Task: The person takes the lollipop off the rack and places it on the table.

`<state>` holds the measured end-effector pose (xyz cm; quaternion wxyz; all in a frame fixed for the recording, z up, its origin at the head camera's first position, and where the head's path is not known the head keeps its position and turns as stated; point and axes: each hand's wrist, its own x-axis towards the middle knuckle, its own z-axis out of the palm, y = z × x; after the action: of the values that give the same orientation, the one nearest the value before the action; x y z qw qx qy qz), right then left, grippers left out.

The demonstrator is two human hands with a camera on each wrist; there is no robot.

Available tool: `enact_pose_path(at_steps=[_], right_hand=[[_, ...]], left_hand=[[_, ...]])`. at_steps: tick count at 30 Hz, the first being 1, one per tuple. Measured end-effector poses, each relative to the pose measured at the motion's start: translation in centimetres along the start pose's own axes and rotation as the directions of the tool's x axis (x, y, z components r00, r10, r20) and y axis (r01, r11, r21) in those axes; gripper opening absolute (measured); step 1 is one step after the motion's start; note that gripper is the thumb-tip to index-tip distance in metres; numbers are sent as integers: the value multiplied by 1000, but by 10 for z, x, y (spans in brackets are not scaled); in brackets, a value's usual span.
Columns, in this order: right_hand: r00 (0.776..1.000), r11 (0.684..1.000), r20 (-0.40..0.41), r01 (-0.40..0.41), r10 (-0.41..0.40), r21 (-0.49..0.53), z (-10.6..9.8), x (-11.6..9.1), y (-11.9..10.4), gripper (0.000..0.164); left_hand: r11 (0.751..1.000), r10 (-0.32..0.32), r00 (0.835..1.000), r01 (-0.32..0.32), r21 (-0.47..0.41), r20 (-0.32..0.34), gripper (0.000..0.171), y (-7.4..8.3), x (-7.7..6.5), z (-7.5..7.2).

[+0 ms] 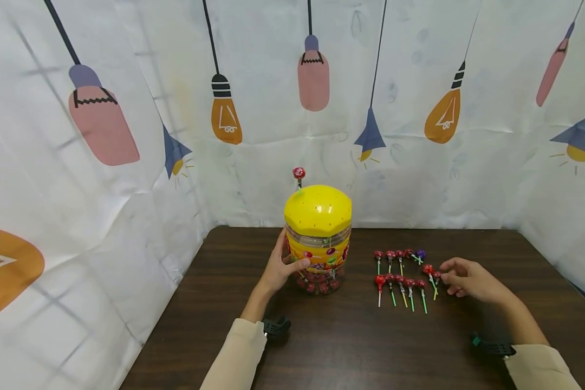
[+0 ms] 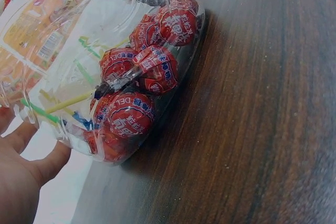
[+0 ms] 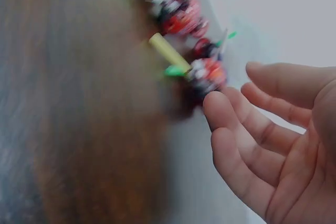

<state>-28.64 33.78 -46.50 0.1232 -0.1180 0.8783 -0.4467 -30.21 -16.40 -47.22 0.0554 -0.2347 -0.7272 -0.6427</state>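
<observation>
A clear jar (image 1: 319, 250) with a yellow dome lid (image 1: 318, 210) stands upright on the table, red-wrapped lollipops (image 2: 126, 114) inside it. My left hand (image 1: 277, 269) holds the jar from its left side, thumb across the front. One red lollipop (image 1: 299, 173) sticks up from the lid's back edge. To the jar's right, several lollipops lie in two rows, a back row (image 1: 390, 254) and a front row (image 1: 400, 279). At their right end, my right hand (image 1: 474, 280) is beside a pair of lollipops (image 1: 428, 269), its thumb apart from its bent fingers and nothing gripped between them.
The dark brown wooden table (image 1: 351, 346) ends at a white curtain (image 1: 400, 184) printed with hanging lamps, which stands behind and to both sides. A purple-wrapped lollipop (image 1: 421, 253) lies at the right end of the back row.
</observation>
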Motion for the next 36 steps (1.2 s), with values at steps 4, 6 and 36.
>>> enact_pose_path(at_steps=[4,6,36], right_hand=[[995,995,-28,101,-101,-5,1,-4,-21,43],[983,986,-66,169,-169,-14,4,-6,-36,39],[709,726,-343,681,-617,101,96,78,-296,34]], left_hand=[[1000,5,1000,-5,3,6,97,0,0,1],[1000,3,1000,-3,3,5,96,0,0,1],[1000,-22,1000,22,-7,-6,95,-2,-1,1]])
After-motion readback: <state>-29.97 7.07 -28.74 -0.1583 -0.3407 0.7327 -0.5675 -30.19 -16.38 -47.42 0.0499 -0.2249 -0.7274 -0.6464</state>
